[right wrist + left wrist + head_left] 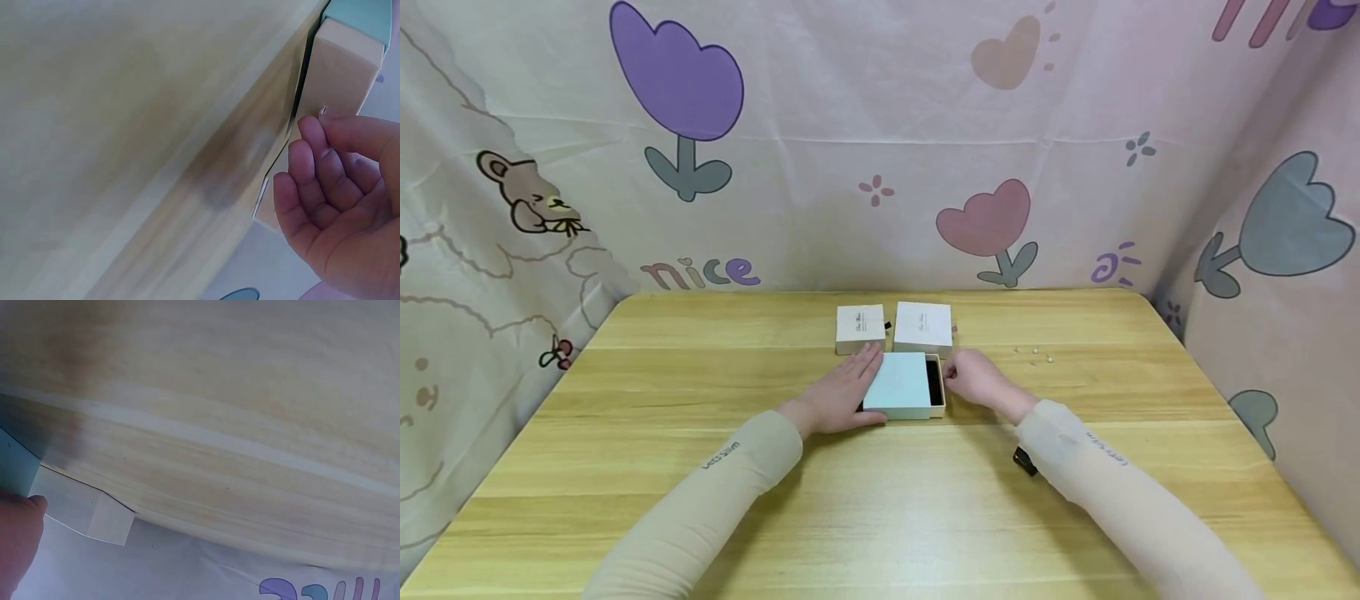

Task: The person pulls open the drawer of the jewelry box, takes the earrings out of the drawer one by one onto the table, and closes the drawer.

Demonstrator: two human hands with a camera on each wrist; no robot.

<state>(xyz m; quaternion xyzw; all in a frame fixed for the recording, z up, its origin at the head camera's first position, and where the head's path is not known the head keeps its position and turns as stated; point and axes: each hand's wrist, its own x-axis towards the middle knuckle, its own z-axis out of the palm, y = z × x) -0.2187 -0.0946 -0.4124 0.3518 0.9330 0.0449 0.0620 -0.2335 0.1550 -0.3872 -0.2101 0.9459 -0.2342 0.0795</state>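
Observation:
A light blue drawer box (898, 382) lies on the table, its cream inner drawer (937, 410) slid partway out to the right. Dark lining shows inside the opening. My left hand (842, 392) holds the sleeve from the left, fingers along the far-left corner and thumb along the near side. In the left wrist view, one fingertip appears at the blue edge. At the drawer's right end, my right hand (973, 377) pinches a small pull tab (322, 110) between thumb and index finger; its other fingers are loosely curled.
Two white boxes, one on the left (861, 327) with a black tab and one on the right (922, 325) with a pinkish tab, stand just behind. Several tiny whitish pieces (1049, 359) lie to the right. A small black object (1024, 461) is partly under the right sleeve.

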